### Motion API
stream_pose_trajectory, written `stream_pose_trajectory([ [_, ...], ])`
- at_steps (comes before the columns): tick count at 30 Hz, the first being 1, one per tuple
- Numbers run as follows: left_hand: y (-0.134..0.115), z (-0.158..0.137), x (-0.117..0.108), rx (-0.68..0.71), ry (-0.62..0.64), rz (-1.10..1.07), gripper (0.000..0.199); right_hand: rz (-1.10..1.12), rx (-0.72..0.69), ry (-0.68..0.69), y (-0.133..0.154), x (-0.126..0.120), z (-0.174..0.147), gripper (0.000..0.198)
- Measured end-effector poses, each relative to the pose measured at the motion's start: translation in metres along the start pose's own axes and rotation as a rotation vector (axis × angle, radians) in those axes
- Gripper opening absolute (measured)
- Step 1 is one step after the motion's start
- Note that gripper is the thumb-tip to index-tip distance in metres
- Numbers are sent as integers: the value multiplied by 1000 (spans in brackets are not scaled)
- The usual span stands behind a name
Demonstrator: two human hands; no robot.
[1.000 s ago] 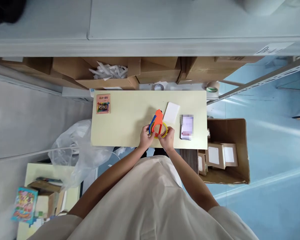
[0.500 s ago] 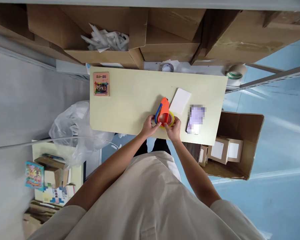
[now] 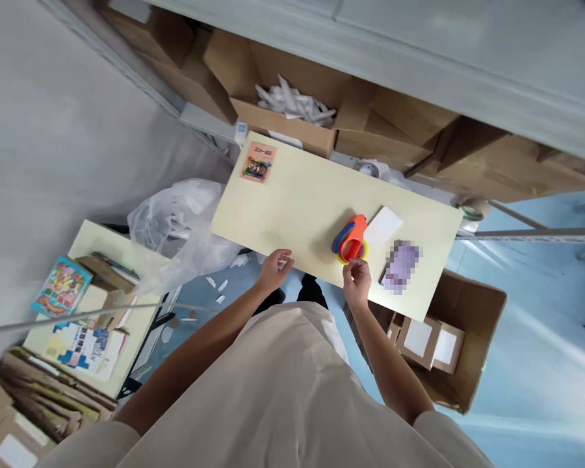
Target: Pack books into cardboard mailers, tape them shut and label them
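Observation:
An orange tape dispenser point(image 3: 357, 227) with blue and yellow parts around its ring lies on the pale yellow table point(image 3: 302, 195). At its near edge is my right hand point(image 3: 357, 283), fingers curled in a pinch that meets or overlaps the ring. What those fingertips hold, if anything, is too small to make out. My left hand point(image 3: 275, 269) hovers at the table's front edge, apart from the dispenser, open with nothing in it. Beside the dispenser lie a white flat block point(image 3: 383, 225) and a blurred purple item point(image 3: 400, 265).
A pink booklet point(image 3: 258, 162) lies at the table's far left corner. Cardboard boxes point(image 3: 283, 123) and tape rolls point(image 3: 369, 169) line the shelf behind. A clear plastic bag point(image 3: 175, 214) hangs at the left; an open carton point(image 3: 472, 344) stands at the right.
My left hand has let go of the tape dispenser and moved left. My right hand has shifted to the dispenser's near edge. The view has turned, so the table appears tilted.

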State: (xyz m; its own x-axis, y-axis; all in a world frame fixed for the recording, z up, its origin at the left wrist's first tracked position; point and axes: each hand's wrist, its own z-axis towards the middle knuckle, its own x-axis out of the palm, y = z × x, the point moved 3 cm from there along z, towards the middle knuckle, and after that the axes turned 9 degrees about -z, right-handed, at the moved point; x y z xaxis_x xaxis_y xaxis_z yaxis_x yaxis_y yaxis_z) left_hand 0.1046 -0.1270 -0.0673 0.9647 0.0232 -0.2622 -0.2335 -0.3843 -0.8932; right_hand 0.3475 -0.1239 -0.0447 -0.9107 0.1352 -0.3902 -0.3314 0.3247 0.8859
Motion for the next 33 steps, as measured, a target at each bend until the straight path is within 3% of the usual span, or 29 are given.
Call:
stream_pose_trajectory([
  [6,11,-40,-86,118,-51,106,20,-95,-114,317,48,82,-19,30],
  [11,41,-74,-182,136,-319,88,26,-363,-262,622,87,164,-52,26],
  [16,78,-92,-251,91,-518,43,26,-801,-606,830,119,228,-86,30],
  [21,87,-88,-286,50,-550,24,26,-1047,-805,920,149,272,-93,31],
  [27,88,-60,-322,-13,-693,-20,25,-1023,-948,901,198,341,-53,29],
  [30,104,-23,-325,-113,-597,-122,25,-946,-892,931,210,400,-29,34],
  [33,132,25,-319,-214,-522,-195,24,-902,-652,1128,193,472,-16,34],
])
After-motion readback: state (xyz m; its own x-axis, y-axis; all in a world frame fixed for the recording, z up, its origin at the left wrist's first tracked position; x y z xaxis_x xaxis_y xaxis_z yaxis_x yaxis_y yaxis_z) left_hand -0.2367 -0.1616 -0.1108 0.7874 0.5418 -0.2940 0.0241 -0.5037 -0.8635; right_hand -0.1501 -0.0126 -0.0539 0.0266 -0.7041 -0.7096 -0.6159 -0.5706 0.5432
